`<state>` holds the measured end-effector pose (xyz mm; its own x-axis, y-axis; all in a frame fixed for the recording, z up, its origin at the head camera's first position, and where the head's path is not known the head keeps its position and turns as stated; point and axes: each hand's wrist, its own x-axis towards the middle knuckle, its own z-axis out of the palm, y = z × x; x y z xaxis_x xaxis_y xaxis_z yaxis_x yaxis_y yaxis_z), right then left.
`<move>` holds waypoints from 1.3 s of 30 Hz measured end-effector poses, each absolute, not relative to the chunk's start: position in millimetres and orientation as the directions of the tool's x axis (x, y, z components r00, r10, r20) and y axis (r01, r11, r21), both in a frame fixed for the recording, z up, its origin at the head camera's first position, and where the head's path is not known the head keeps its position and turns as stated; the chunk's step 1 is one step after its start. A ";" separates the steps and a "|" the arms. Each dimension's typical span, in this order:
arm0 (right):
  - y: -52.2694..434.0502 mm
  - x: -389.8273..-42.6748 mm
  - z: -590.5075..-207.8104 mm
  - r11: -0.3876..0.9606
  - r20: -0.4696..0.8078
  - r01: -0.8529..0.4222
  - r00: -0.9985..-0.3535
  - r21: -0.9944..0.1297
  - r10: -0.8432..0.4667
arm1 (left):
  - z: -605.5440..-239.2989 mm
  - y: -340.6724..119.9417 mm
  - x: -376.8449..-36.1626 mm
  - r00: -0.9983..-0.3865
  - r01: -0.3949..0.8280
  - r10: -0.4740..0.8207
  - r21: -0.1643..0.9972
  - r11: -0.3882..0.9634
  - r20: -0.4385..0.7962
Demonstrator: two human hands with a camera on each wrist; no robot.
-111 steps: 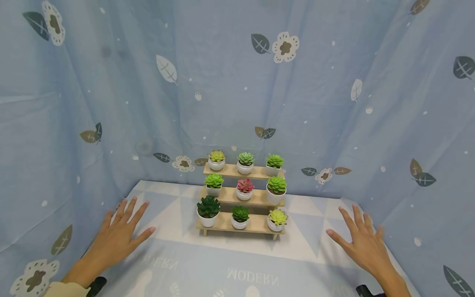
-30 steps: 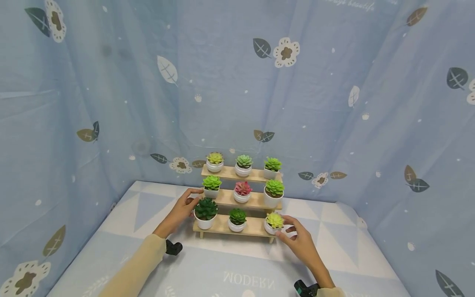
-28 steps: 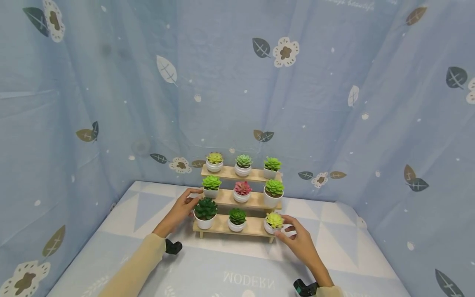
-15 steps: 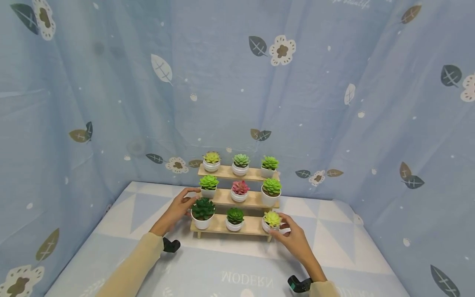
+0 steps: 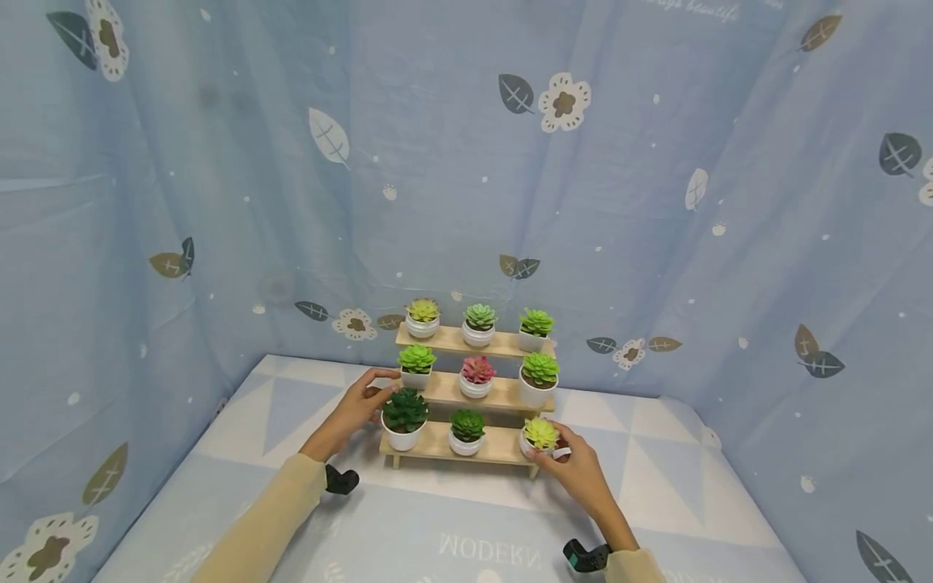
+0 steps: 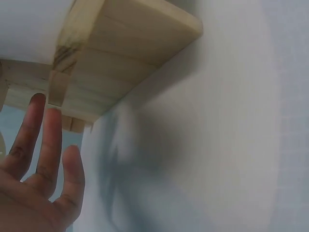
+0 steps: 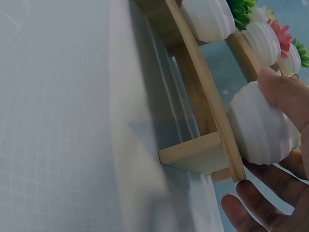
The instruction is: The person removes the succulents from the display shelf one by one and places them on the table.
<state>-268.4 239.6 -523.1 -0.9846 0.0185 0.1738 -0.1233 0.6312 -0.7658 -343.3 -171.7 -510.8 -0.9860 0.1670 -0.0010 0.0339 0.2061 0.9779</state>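
Note:
A three-tier wooden plant stand [image 5: 503, 447] bears several small potted succulents. At its left end my left hand [image 5: 355, 411] pinches the edge of the middle tier, beside a dark green succulent [image 5: 404, 417]. In the left wrist view, three fingers [image 6: 50, 150] extend below a wooden board and reach a leg; the thumb and index finger are out of that view. My right hand [image 5: 581, 470] holds the white pot of a yellow-green succulent [image 5: 540, 437] at the bottom tier's right end. The right wrist view shows the thumb across this white pot [image 7: 260, 128], standing on the board.
On the tiers stand a red succulent [image 5: 477, 377], a green one in a larger white pot [image 5: 537, 394] and a dark green one [image 5: 466, 431]. A patterned cloth [image 5: 408, 518] covers the table. Behind hangs a blue curtain [image 5: 437, 162].
From wide apart beside the stand, both hands have come in to its two ends. Over the last second the right hand's thumb and fingers have closed on the yellow-green succulent's pot; the left hand stays.

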 end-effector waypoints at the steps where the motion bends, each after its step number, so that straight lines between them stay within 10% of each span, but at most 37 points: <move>1: 239.4 -268.3 -523.2 0.630 0.171 -0.121 -0.985 -0.767 0.020 | -510.9 -171.4 -342.7 -0.986 0.033 0.166 0.978 0.205 -0.001; 39: 265.5 -238.1 -509.7 0.573 0.111 -0.047 -0.991 -0.818 0.077 | -513.7 -173.1 -343.6 -0.980 0.116 0.179 0.977 0.178 0.084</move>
<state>-238.1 265.5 -509.7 -0.9908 0.0775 0.1114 -0.0471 0.5734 -0.8180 -343.6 -173.1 -513.7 -0.9802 0.1794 0.0836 0.1158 0.1778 0.9772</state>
